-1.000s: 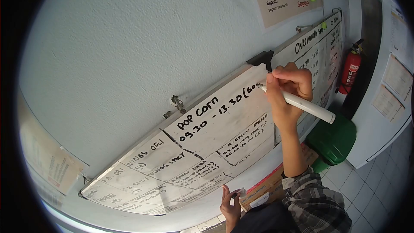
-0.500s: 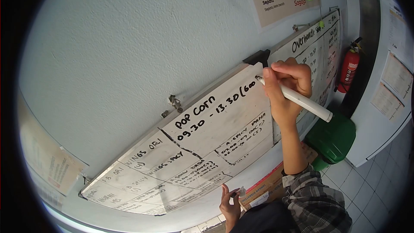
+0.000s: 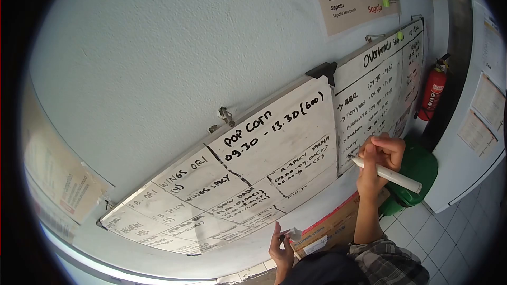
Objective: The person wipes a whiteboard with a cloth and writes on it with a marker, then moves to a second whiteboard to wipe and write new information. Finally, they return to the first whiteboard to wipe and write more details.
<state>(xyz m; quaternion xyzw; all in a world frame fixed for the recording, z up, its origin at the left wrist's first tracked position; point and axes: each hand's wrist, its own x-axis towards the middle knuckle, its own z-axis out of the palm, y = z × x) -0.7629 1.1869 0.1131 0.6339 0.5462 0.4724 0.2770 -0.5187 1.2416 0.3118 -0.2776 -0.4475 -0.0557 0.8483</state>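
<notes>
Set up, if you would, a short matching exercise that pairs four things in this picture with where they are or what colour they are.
Things:
1. marker
2. cap
3. fire extinguisher
4. bin

Place or colour:
a. pinched in the left hand, low in the view
b. green, behind the right hand
c. white, held in the right hand
d. red, by the wall at far right

Pairs: 1-c, 2-a, 3-d, 4-b

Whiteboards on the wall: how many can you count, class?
2. The Pop Corn board hangs at the centre; the Overhandle board hangs to its right, with the right hand holding the marker at its lower edge. Others may lie out of frame.
</notes>
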